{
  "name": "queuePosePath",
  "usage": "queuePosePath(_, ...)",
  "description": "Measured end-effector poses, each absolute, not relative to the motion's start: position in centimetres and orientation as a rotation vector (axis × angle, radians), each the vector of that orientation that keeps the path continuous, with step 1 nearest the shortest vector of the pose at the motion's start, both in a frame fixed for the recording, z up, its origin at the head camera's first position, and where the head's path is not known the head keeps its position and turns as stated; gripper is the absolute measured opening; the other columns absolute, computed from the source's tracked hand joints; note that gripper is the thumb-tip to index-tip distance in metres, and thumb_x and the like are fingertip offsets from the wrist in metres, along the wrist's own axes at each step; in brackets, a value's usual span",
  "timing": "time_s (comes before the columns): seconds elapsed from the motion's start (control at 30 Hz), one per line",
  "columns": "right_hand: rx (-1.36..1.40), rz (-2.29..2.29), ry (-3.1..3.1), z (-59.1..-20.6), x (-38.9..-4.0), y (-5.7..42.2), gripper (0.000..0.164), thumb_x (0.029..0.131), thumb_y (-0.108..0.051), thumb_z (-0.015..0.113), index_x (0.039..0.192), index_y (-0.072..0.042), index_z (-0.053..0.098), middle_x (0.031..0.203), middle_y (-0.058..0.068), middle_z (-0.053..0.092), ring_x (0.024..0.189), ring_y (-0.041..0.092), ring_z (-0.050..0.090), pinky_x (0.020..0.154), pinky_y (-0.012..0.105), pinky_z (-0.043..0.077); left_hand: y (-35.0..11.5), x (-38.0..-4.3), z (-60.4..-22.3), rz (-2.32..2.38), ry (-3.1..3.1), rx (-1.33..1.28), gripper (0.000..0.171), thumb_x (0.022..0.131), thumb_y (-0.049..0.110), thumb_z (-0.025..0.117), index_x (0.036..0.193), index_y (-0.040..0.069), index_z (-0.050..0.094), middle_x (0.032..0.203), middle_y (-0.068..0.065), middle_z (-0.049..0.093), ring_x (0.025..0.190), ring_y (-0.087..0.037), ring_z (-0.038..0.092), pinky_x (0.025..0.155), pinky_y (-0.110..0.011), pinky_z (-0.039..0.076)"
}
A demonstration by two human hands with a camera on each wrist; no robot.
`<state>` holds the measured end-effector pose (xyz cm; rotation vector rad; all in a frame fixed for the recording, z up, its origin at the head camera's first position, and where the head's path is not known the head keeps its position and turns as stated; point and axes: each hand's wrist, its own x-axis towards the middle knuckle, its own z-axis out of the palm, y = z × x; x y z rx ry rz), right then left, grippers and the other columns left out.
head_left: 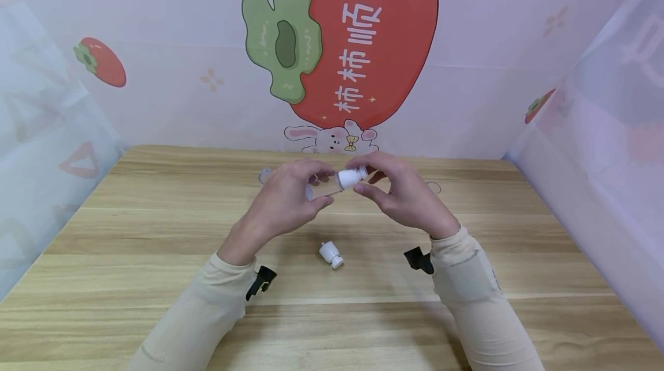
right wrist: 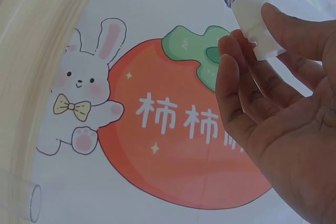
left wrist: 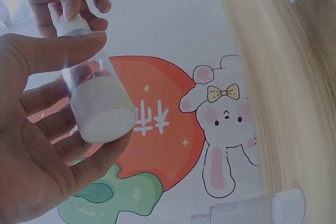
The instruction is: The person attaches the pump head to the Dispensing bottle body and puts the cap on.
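Observation:
My left hand (head_left: pixel 285 198) grips a clear bottle (left wrist: pixel 107 111) with a white base, its thumb across one side and its fingers curled behind. A white pump top (head_left: pixel 351 178) sits at the bottle's mouth, and the bottle tilts up toward the right. Thumb and fingers of my right hand (head_left: pixel 407 195) pinch this pump top, seen close in the right wrist view. Both hands hold the bottle above the far part of the table. On the wood below them lies a second white pump top (head_left: pixel 331 254).
Another clear bottle with a white base (left wrist: pixel 249 209) lies beyond my left hand, mostly hidden by it in the head view. A clear, open-ended tube (right wrist: pixel 21 198) lies right of my right hand. The wooden table (head_left: pixel 129 233) meets a printed backdrop (head_left: pixel 181 100) at its far edge.

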<state>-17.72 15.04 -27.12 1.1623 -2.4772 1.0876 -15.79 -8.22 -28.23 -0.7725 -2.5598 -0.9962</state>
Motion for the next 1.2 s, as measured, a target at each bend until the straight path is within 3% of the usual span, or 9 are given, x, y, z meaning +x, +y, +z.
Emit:
queuePosePath(0.47,1.156,1.109,-2.508,-27.07,-17.84,14.92,0.029,0.093,-0.004,0.073,0.121,-0.005,0.067,0.109,-0.001,0.069,0.089,0.013,0.062,0.082,0.034,0.056,-8.16,-15.69,-28.28,-0.915,-2.510,-0.786,0.040,0.076,0.005,0.089,0.113,0.006,0.075,0.100,-0.004,0.072,0.088,-0.021,0.065,0.076,-0.036,0.053)
queuePosePath(0.87,1.078,1.134,-2.579,-27.04,-17.80,14.87,0.022,0.096,-0.011,0.071,0.118,-0.006,0.069,0.099,-0.002,0.067,0.086,0.017,0.060,0.080,0.039,0.055,-7.99,-15.60,-28.20,-0.837,-2.488,-0.791,0.040,0.076,0.005,0.089,0.113,0.006,0.074,0.106,-0.007,0.073,0.088,-0.024,0.067,0.073,-0.037,0.054)
queuePosePath(1.2,0.987,1.127,-2.648,-26.91,-17.64,14.75,0.017,0.099,-0.017,0.067,0.113,-0.008,0.070,0.094,0.002,0.067,0.085,0.018,0.058,0.078,0.035,0.053,-7.88,-15.57,-28.14,-0.809,-2.487,-0.782,0.040,0.076,0.006,0.089,0.113,0.006,0.074,0.111,-0.005,0.073,0.086,-0.021,0.065,0.073,-0.036,0.054)
